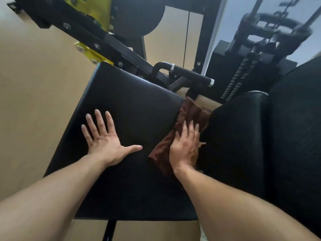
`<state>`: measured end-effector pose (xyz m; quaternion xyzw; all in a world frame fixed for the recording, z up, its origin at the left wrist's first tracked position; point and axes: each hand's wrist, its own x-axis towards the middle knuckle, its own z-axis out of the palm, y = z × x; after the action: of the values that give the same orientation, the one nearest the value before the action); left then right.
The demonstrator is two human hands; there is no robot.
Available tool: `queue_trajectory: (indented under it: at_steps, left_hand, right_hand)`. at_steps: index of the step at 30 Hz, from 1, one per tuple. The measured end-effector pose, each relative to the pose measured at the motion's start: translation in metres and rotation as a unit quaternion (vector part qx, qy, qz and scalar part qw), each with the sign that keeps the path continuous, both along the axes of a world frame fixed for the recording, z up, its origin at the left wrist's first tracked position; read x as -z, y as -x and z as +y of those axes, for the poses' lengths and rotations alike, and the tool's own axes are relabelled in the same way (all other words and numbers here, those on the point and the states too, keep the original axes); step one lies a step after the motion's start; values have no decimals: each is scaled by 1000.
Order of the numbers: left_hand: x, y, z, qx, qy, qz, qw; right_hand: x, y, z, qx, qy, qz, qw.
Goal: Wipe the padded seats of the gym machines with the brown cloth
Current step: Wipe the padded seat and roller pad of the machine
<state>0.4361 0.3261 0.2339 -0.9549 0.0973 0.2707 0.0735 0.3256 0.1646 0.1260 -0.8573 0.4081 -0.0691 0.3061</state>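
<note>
A black padded seat (132, 105) fills the middle of the head view. My left hand (104, 136) lies flat on it with fingers spread and holds nothing. The brown cloth (189, 112) lies along the seat's right edge, partly hanging into the gap beside the black back pad (243, 136). My right hand (185, 146) presses flat on the cloth with straight fingers, covering its middle.
A black grip handle (189, 72) with chrome ends juts out behind the seat. The black and yellow machine frame (90, 40) runs from upper left. A weight stack and plates (271, 37) stand at upper right. Tan floor (34, 84) lies to the left.
</note>
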Motion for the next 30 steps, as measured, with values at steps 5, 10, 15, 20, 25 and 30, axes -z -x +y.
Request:
queue_trajectory:
  at_steps: [5, 10, 15, 20, 25, 30]
  left_hand:
    - [-3, -6, -28, 159, -4, 64, 985]
    - [0, -8, -48, 141, -55, 92, 984]
    - [-1, -11, -60, 111, -74, 120, 984]
    - [-3, -12, -69, 84, -98, 138, 982]
    - [-6, -13, -71, 73, -87, 146, 983]
    - [-6, -12, -70, 70, -85, 149, 983]
  right_hand:
    - [-7, 28, 39, -186, 47, -10, 981]
    - [-8, -21, 10, -157, 24, 25, 987]
    - [-6, -73, -23, -119, 9, 30, 992]
    - [-4, -100, -54, -93, 13, 5, 996]
    - [0, -107, -71, 37, 3, -21, 999]
    - [8, -79, -83, 179, -73, -12, 981]
